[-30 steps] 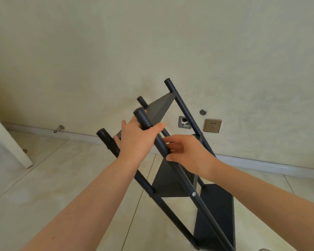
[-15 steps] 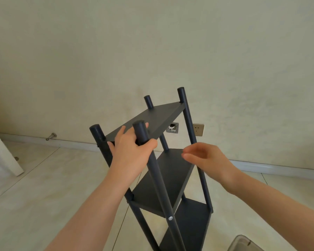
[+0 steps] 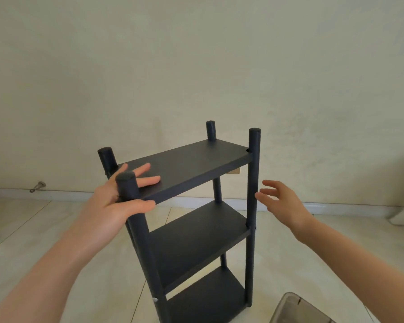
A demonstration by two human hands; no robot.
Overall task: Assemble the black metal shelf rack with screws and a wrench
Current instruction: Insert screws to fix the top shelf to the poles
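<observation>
A: Step in hand?
B: Standing-up: black metal three-tier shelf rack (image 3: 189, 164) was set upright on pale tiled floor (image 3: 44, 229), centre. Its front post (image 3: 126, 185) at 9 o'clock was clasped by left hand (image 3: 112, 206), thumb wrapped, fingers flat on top shelf. Empty right hand (image 3: 282, 201) was spread wide at 3 o'clock, beside the other front post (image 3: 252, 183).
A: Next?
B: Likely a steadying grasp there; screws rechecked.
A: Versus earlier?
B: Rack was tilted; since righted.
</observation>
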